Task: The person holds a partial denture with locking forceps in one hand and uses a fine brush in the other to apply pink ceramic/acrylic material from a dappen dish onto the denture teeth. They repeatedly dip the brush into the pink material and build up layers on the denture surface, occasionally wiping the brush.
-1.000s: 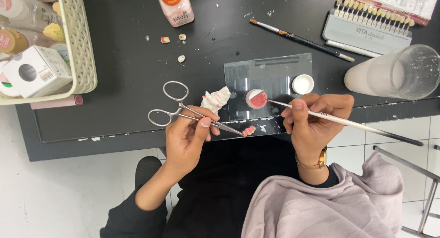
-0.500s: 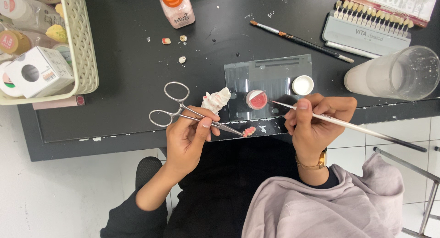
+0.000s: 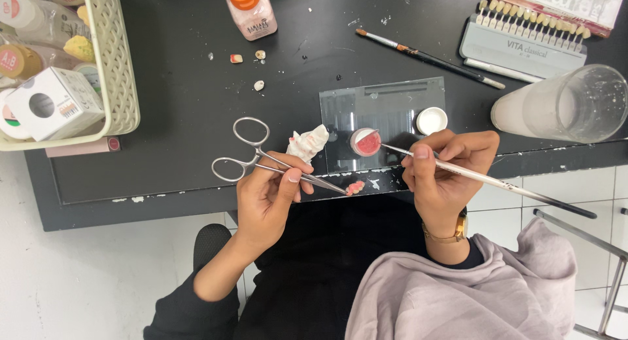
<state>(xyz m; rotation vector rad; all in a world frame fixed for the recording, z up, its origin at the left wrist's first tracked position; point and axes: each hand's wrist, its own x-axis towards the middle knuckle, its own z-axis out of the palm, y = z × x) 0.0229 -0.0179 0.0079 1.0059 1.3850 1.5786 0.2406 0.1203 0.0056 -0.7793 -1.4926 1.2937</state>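
Forceps [image 3: 275, 163], scissor-handled steel, are pinched at mid-shaft by the left hand [image 3: 268, 199], thumb and fingers closed round them; ring handles stick out free to the left over the black table [image 3: 183, 117]. Their tips clamp a small pink-and-white dental piece [image 3: 355, 187] at the table's front edge; its exact shape is too small to tell. Right hand [image 3: 445, 173] grips a thin brush [image 3: 484, 181] pen-style, fingers closed on the shaft, bristle end touching or just inside a small round pot of pink paste [image 3: 366, 142]; actual contact is hard to make out. The pot stands on a clear glass slab [image 3: 386, 107], near a white lid [image 3: 432, 121]. The slab's edges blur into the dark table.

A crumpled white tissue [image 3: 307, 143] lies just beside the left fingers. A second brush [image 3: 425, 57] lies farther back. A tooth shade guide [image 3: 530, 35] sits at top right, its upper part overlapped by a booklet cut off by the frame. A frosted glass tumbler [image 3: 562, 107] stands at right. An orange-capped bottle [image 3: 252, 9] is cut off at the top. Small tooth-like bits [image 3: 259, 85] are scattered near it. A cream basket [image 3: 118, 71] of jars and a white box sits at left, partly out of frame. A gold watch [image 3: 451, 232] is half hidden by the sleeve.
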